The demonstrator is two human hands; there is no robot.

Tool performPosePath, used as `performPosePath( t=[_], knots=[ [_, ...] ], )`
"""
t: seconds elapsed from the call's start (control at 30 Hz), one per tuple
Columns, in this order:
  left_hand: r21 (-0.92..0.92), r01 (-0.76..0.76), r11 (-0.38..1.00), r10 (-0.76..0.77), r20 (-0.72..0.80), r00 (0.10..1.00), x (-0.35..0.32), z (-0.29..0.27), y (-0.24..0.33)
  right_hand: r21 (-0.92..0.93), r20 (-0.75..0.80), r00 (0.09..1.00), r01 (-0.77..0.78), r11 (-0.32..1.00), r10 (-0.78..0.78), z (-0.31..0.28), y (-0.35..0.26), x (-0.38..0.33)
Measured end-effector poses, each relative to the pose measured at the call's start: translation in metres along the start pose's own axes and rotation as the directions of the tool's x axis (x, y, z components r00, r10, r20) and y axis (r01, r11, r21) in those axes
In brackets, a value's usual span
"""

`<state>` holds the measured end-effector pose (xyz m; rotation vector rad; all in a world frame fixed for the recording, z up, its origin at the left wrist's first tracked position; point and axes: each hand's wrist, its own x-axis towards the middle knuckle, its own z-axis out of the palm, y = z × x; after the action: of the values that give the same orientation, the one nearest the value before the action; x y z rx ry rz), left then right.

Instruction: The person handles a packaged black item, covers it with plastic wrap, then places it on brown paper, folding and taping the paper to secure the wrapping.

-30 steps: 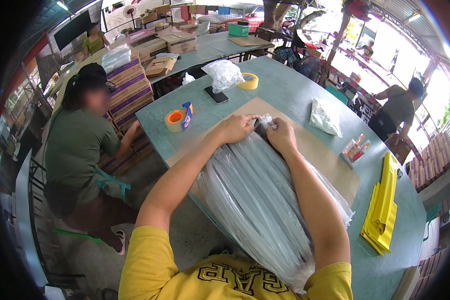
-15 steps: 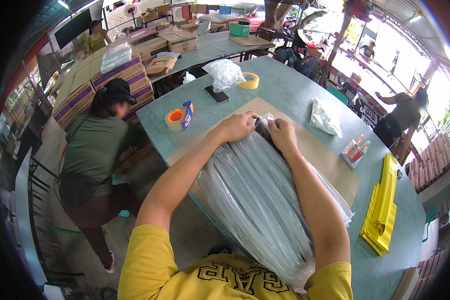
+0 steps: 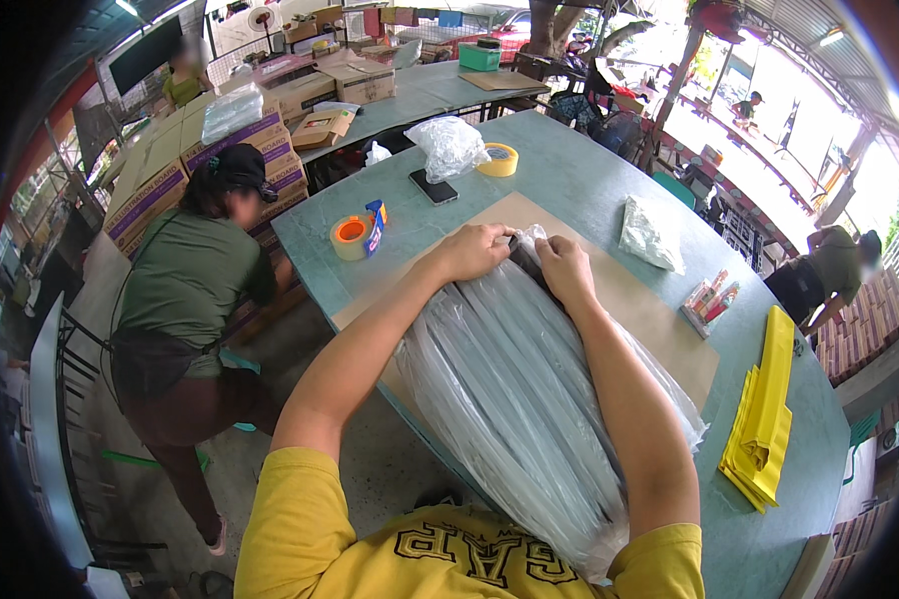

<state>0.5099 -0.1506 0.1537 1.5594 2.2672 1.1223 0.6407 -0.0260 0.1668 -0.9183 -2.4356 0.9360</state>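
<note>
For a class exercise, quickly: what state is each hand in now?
Left hand: curled at the far end of the long, pale, plastic-wrapped bundle; grip cannot be told.
Right hand: closed, pinching its gathered clear plastic.

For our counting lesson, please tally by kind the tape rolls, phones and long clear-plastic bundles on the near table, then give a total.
Tape rolls: 2 (orange-cored roll, yellow roll)
Phones: 1
Long clear-plastic bundles: 1
Total: 4

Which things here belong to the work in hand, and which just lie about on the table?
In hand:
- left hand, right hand
- clear plastic bundle
- brown sheet beneath it, probably

Lying untouched:
- tape dispenser
- tape roll
- phone
- folded yellow sheeting
- crumpled plastic
</note>
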Motion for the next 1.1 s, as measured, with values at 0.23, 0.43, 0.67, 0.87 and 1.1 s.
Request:
performPosePath(
  t=[0.23, 0.43, 0.67, 0.87, 1.1],
  knots=[
    [-0.018, 0.009, 1.0, -0.01, -0.017, 1.0, -0.004, -0.003, 0.002, -0.02, 0.011, 1.0, -0.02, 1.0, 0.02, 0.0, -0.001, 0.0],
    [-0.009, -0.016, 1.0, 0.016, -0.021, 1.0, -0.004, -0.003, 0.001, -0.011, 0.019, 1.0, -0.018, 1.0, 0.019, 0.002, -0.002, -0.002],
    [-0.01, 0.001, 1.0, -0.002, -0.02, 1.0, -0.005, -0.004, 0.0, -0.001, 0.059, 0.998, -0.035, 0.999, 0.035, 0.001, -0.003, -0.001],
    [-0.01, 0.009, 1.0, -0.01, -0.022, 1.0, -0.004, -0.003, -0.005, 0.005, 0.046, 0.999, -0.013, 1.0, 0.013, 0.003, -0.002, 0.0],
    [0.041, -0.012, 0.999, 0.013, -0.009, 1.0, -0.005, -0.002, 0.0, -0.017, 0.003, 0.999, 0.045, 0.999, -0.045, 0.005, 0.004, 0.001]
  ],
)
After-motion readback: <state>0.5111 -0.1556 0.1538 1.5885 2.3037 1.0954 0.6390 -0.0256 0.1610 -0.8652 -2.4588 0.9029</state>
